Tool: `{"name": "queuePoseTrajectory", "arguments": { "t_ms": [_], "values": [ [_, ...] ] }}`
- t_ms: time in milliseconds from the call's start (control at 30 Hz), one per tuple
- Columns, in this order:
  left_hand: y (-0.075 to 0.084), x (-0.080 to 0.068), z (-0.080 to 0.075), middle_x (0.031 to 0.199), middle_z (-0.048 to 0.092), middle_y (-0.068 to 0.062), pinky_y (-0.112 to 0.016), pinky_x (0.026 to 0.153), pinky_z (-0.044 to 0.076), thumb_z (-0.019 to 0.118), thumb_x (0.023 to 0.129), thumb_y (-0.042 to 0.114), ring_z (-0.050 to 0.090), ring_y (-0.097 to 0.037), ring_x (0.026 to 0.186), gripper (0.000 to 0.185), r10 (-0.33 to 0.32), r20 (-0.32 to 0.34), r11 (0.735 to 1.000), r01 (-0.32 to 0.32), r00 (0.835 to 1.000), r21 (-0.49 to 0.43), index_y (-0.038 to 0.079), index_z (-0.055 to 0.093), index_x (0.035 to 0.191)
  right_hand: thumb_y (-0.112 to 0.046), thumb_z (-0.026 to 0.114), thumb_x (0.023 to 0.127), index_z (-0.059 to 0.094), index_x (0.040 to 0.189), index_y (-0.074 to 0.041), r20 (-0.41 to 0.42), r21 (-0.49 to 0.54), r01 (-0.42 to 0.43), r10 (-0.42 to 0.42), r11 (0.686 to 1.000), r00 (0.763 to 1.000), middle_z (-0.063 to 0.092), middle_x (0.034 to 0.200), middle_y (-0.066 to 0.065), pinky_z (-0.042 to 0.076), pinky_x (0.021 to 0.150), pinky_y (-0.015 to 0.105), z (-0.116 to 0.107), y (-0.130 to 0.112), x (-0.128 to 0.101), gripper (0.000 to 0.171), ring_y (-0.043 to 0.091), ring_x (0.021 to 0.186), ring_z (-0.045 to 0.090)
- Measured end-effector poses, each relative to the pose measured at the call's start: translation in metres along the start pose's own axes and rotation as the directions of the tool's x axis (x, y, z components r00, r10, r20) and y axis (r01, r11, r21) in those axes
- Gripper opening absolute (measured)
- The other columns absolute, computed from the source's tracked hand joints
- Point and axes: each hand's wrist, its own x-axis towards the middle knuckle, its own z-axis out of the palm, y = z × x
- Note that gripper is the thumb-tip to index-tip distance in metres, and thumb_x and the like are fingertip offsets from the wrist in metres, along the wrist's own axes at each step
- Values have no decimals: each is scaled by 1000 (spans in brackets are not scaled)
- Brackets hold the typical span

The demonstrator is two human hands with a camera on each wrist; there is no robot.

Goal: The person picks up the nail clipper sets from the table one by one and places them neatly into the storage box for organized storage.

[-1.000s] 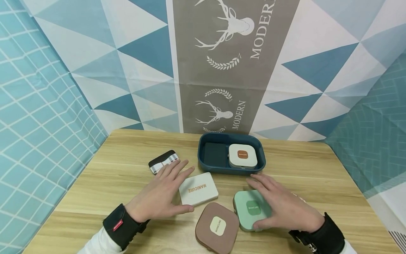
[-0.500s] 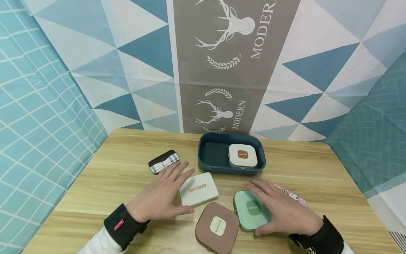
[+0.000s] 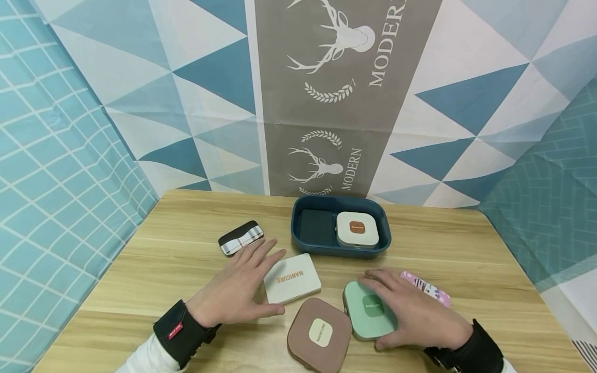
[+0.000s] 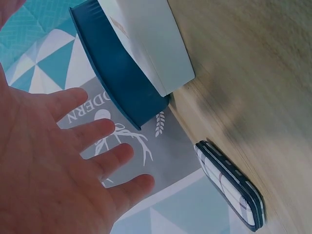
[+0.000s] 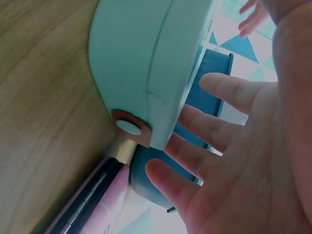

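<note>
My right hand (image 3: pixel 412 313) hovers low over the right part of a mint green manicure case (image 3: pixel 372 321), thumb by its near edge. In the right wrist view, the fingers (image 5: pixel 209 129) reach out straight past the case's top, and its snap tab (image 5: pixel 128 127) shows. My left hand (image 3: pixel 233 290) is spread palm down beside a white rectangular manicure case (image 3: pixel 291 280), holding nothing. Just beyond its fingertips lies a black-and-plaid slim case (image 3: pixel 240 237). Between the hands sits a brown manicure case (image 3: pixel 305 334), against the mint one.
At the back stands a dark blue tray (image 3: pixel 340 251), with a white square manicure case (image 3: pixel 356 235) on its right side and a dark flat piece (image 3: pixel 316 228) on its left. A pink patterned slim case (image 3: pixel 431 292) lies behind my right hand. Patterned cloth rises behind the wooden table.
My right hand has come slightly nearer and lower over the mint case, uncovering the pink slim case. My left hand has stayed nearly still.
</note>
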Motion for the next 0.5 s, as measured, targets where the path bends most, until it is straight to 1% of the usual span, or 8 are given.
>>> {"name": "queuePoseTrajectory", "arguments": {
  "t_ms": [133,233,333,500],
  "values": [
    [0,0,0,173,28,-13,-62,122,29,75,84,74,29,-40,156,107,-1,3,1000,1,1000,-5,15,39,165,-73,86,73,44,162,-25,5,-14,4,-4,1000,1000,44,157,-6,52,104,45,0,-2,-1,109,15,133,48],
    [0,1,0,173,27,-13,-62,122,29,75,84,74,28,-40,156,107,-2,6,1000,2,1000,-6,15,39,165,-69,88,74,43,162,-27,10,-11,7,-6,1000,1000,44,156,-7,54,100,39,0,-3,-2,107,14,129,49],
    [0,0,0,173,27,-13,-62,122,29,75,84,74,28,-40,156,107,-5,9,1000,5,1000,-5,15,39,165,-67,89,74,43,162,-27,13,-9,10,-10,1000,1000,44,156,-7,54,99,37,0,-3,-2,107,14,129,50],
    [1,0,-1,172,28,-13,-63,122,29,76,83,74,29,-40,156,107,-5,5,1000,5,1000,-7,15,40,165,-67,88,75,44,162,-27,15,-16,10,-9,1000,1000,44,156,-7,54,100,37,0,-4,-2,106,14,129,50]
  ]
}}
